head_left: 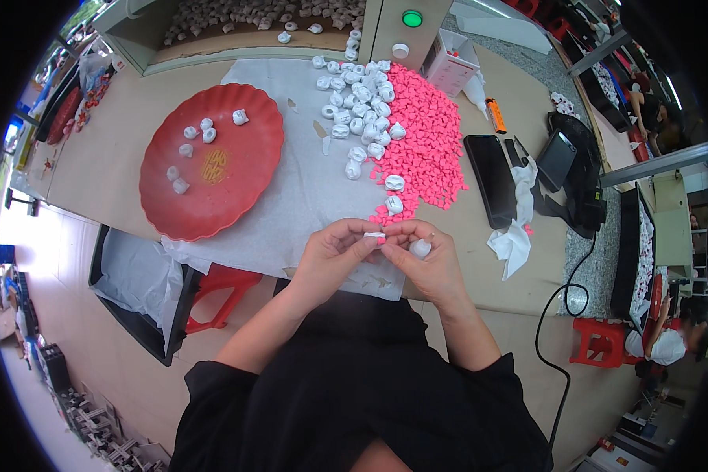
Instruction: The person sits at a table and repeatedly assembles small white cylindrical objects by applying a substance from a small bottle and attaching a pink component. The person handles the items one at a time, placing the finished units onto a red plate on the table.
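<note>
In front of me my left hand (337, 256) pinches a small white piece (374, 234) between thumb and fingertips. My right hand (431, 263) meets it there, its fingertips closed on a small pink piece (381, 241) against the white one. A rounded, translucent white object (420, 248) is tucked in my right palm; its kind is not clear. Just beyond my fingers two white moulded pieces (394, 204) lie beside a wide spread of small pink pieces (425, 134). A cluster of white moulded pieces (358, 102) sits along the left of the pink spread.
A red scalloped plate (153, 185) holds several white pieces, left on the paper sheet (307, 169). To the right lie a black phone (489, 181), an orange lighter (495, 116), crumpled tissue (513, 248) and a cable (554, 303). A machine with a green button (412, 18) stands behind.
</note>
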The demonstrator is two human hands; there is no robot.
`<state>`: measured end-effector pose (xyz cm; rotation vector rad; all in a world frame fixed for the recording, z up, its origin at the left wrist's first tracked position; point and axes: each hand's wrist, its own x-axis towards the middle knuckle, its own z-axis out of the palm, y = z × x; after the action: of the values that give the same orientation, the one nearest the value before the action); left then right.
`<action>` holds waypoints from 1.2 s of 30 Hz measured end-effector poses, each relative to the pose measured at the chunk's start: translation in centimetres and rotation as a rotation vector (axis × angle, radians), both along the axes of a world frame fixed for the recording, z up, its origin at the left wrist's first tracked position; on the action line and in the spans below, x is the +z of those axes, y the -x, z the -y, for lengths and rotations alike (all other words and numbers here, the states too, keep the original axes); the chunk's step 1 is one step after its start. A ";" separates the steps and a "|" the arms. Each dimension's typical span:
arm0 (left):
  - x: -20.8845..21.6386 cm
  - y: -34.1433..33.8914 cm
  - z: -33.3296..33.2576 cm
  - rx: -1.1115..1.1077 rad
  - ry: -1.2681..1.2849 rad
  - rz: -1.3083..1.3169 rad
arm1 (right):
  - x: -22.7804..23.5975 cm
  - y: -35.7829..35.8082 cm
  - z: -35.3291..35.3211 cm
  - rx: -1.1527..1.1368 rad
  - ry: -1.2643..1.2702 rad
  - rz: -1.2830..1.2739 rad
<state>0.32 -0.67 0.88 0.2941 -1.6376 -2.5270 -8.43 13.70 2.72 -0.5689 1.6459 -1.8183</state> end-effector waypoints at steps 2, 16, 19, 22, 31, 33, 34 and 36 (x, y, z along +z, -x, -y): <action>0.0 0.0 0.0 0.003 0.002 -0.002 | 0.0 -0.4 0.2 -0.041 -0.024 -0.006; -0.6 -0.4 -0.2 -0.021 0.037 -0.022 | -0.4 -0.1 -0.1 -0.052 -0.051 -0.022; -0.2 -0.2 -0.2 0.000 -0.021 -0.024 | -0.7 -0.3 -0.1 -0.065 -0.040 -0.056; -0.2 -0.1 -0.3 0.026 -0.046 -0.029 | -1.3 -0.5 0.2 -0.080 -0.014 -0.260; -0.6 -0.1 -0.6 0.071 -0.040 0.032 | -2.4 -1.3 0.7 -0.146 0.039 -0.621; -0.6 -0.1 -0.7 0.088 -0.009 0.024 | -2.5 -1.2 0.8 -0.166 0.029 -0.683; -0.6 -0.1 -0.7 0.098 0.007 0.020 | -2.6 -1.3 0.7 -0.165 0.021 -0.678; -0.7 0.0 -0.6 0.100 0.019 0.020 | -2.5 -1.2 0.8 -0.163 0.014 -0.678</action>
<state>0.30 -0.05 0.20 0.3901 -1.6100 -2.4425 -7.24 12.92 0.24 -1.1838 2.1612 -1.8650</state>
